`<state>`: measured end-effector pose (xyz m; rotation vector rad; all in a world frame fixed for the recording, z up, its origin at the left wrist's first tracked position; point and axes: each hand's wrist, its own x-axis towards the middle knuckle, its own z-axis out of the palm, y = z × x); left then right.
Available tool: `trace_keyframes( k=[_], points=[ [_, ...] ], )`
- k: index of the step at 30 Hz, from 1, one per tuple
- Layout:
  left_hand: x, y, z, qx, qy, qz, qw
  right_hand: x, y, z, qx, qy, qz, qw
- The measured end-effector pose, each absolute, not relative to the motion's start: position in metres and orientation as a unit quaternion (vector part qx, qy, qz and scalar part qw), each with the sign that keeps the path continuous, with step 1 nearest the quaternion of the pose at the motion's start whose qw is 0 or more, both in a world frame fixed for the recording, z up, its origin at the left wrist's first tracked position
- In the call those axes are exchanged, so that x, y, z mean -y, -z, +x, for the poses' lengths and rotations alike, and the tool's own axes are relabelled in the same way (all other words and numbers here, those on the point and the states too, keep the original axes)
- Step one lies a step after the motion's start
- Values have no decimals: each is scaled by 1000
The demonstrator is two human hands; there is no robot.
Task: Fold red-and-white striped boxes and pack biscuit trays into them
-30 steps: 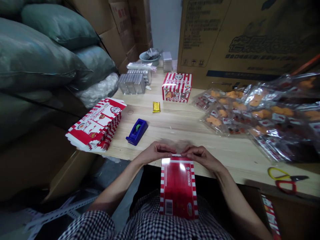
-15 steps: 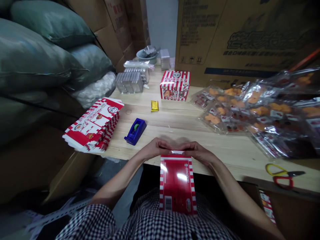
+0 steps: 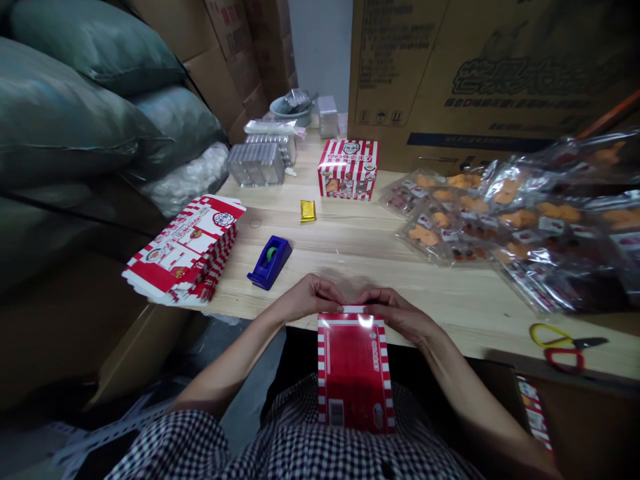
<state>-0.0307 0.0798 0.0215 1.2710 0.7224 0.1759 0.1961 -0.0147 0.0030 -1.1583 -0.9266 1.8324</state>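
Two hands in play: narrow white top flap (image 3: 354, 309) of the red glossy cardboard carton with striped borders (image 3: 353, 373) is pinched at its left end by the left hand (image 3: 313, 297), at its right end by the right hand (image 3: 397, 313). Carton body lies below both, toward the lap; support at its lower end can't be told.

Risks, as judged:
- Flap could be creased crooked if pressed unevenly by the fingertips.
- Grip could be lost on slick card, held only at the top.
- Blue plastic tape dispenser (image 3: 270, 263), just beyond the left hand, could be nudged.
- Yellow-and-red-handled scissors (image 3: 590, 343), right of the right hand near the table (image 3: 360, 247) edge, could be knocked off by a swung elbow.
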Motion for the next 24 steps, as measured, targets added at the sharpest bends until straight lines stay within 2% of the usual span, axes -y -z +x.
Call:
trace_keyframes(
  k=[13,24],
  points=[
    [-59,-42,-39,-307,-100,619,716,50,-30,188,419,-645,-481,421],
    [-43,-59,-63,-224,-100,576,780,67,-40,204,505,-625,-477,354]
  ],
)
